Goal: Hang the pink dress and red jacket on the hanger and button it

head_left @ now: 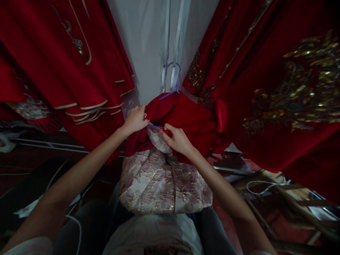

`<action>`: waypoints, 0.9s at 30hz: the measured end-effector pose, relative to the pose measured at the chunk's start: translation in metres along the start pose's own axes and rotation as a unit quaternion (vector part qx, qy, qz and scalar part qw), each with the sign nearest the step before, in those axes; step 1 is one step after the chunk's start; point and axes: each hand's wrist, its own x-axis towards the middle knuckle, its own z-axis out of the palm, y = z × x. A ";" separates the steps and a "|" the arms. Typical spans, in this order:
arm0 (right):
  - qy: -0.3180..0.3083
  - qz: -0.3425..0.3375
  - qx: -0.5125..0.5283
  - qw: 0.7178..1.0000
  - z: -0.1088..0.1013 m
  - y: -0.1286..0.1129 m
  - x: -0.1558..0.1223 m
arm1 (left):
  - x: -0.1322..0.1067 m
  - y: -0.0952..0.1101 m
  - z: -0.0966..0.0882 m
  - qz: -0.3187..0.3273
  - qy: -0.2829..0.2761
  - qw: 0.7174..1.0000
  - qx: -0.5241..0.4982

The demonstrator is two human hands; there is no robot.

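A shiny, pale pink-and-silver brocade garment (156, 180) lies across my lap. Its narrow upper part rises to my right hand (177, 140), whose thumb and fingers pinch the fabric edge. My left hand (136, 120) is closed on the edge of a red garment (191, 117), beside a small red beaded bit (145, 116). Between the two hands runs a thin purple bar (155, 126), perhaps part of a hanger. Above, a purple hanger (178, 76) hooks near the metal rails, and the red cloth hides its lower part. My fingertips are partly hidden in folds.
Red garments with pale trim (92, 81) hang on the left. On the right hang red garments with gold sequin embroidery (313, 85). Metal rails (166, 35) stand ahead against a pale surface. A wooden frame (292, 202) and white cord (257, 187) are at lower right.
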 end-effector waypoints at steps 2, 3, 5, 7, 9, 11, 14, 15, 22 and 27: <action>0.051 -0.004 -0.071 0.996 -0.004 0.002 -0.002 | 0.003 -0.002 -0.003 0.012 0.010 1.000 -0.022; 0.082 -0.013 -0.095 0.992 -0.007 0.005 -0.003 | 0.004 -0.001 -0.004 0.012 0.027 0.999 -0.027; 0.147 -0.034 -0.113 0.982 -0.013 0.011 -0.004 | 0.001 0.002 -0.007 0.001 0.073 0.997 -0.029; 0.210 -0.040 -0.099 0.972 -0.019 0.015 -0.004 | -0.005 0.007 -0.009 -0.012 0.101 0.994 -0.034; 0.247 -0.036 -0.065 0.966 -0.025 0.018 -0.002 | -0.012 0.013 -0.010 -0.023 0.103 0.993 -0.062; 0.251 -0.023 -0.024 0.967 -0.029 0.021 0.001 | -0.019 0.018 -0.008 -0.038 0.113 0.986 -0.114; 0.220 0.023 0.069 0.973 -0.031 0.028 0.005 | -0.023 0.028 -0.004 -0.051 0.154 0.965 -0.204; 0.198 0.040 0.108 0.973 -0.031 0.031 0.006 | -0.022 0.034 -0.003 -0.045 0.159 0.958 -0.233; 0.015 0.081 0.314 0.946 -0.026 0.031 0.009 | -0.018 0.080 0.024 0.019 0.102 0.923 -0.370; 0.007 0.084 0.328 0.941 -0.026 0.034 0.006 | -0.025 0.087 0.045 0.006 0.088 0.888 -0.451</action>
